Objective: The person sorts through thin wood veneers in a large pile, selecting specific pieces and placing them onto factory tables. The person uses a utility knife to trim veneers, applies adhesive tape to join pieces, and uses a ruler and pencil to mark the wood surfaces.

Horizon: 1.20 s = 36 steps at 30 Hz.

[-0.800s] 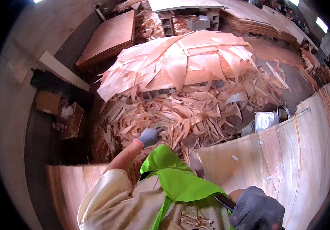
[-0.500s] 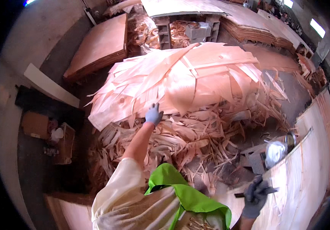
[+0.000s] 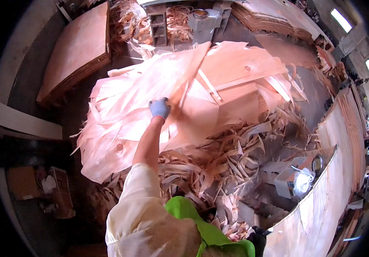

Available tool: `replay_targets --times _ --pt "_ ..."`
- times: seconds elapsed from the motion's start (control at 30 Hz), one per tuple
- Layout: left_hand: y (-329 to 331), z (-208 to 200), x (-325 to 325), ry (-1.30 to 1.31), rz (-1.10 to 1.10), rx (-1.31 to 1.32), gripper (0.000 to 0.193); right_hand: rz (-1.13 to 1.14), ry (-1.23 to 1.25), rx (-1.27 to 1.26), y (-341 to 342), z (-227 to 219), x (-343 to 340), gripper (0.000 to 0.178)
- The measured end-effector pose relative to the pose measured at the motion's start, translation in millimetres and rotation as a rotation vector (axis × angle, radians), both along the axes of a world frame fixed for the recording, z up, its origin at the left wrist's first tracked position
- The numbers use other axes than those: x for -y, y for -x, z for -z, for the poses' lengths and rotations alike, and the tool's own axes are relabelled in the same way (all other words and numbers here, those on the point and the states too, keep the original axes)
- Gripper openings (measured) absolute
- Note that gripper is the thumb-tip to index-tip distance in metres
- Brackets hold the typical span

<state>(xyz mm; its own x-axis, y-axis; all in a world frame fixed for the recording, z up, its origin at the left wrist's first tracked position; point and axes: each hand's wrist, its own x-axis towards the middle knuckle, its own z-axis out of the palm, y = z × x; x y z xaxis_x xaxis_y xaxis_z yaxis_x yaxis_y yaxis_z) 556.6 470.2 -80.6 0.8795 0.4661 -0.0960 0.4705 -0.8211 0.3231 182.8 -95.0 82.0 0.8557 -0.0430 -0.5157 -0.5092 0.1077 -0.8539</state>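
Note:
My left hand [image 3: 160, 108], in a blue-grey glove, reaches over a broad heap of thin wood veneer sheets [image 3: 231, 62]. Its fingers are bent at the left edge of a long veneer strip [image 3: 195, 70], which is blurred beside the hand; the fingertips are partly hidden. Low in the picture, next to the green apron [image 3: 210, 233], my right hand [image 3: 258, 240] wears a dark glove and is closed. The dark bar-like tool it holds is mostly hidden now, with only a small end beside the fingers.
Torn veneer scraps [image 3: 188, 167] lie between me and the heap. Stacked sheets [image 3: 75, 51] stand at the far left, and another stack [image 3: 308, 218] rises close on my right. A white plastic bag [image 3: 303, 182] sits on a block beside it. Cardboard boxes [image 3: 23, 182] are at left.
My left hand has moved forward onto the heap, its fingers going from spread to bent. The veneer strip lies steeper. My right hand has dropped toward the lower edge. The view has shifted.

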Motion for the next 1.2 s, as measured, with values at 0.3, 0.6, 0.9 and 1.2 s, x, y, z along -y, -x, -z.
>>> replay_targets --times 0.3,0.6,0.9,1.2 --pt "73.1 -65.0 82.4 0.114 0.280 0.303 0.039 -0.286 0.025 -0.133 -152.7 84.5 -108.1 0.020" --pt "157.6 -57.7 98.3 -0.074 0.488 0.214 0.044 -0.312 -0.149 -0.117 -295.0 111.3 -305.4 0.027" --pt "195.2 -54.6 41.5 -0.023 0.179 0.368 0.077 -0.304 0.093 -0.052 -324.1 139.3 -340.5 0.021" --pt "174.3 -9.0 -31.5 0.033 0.174 0.176 0.105 -0.369 0.035 0.070 -357.5 121.6 -310.3 0.011"
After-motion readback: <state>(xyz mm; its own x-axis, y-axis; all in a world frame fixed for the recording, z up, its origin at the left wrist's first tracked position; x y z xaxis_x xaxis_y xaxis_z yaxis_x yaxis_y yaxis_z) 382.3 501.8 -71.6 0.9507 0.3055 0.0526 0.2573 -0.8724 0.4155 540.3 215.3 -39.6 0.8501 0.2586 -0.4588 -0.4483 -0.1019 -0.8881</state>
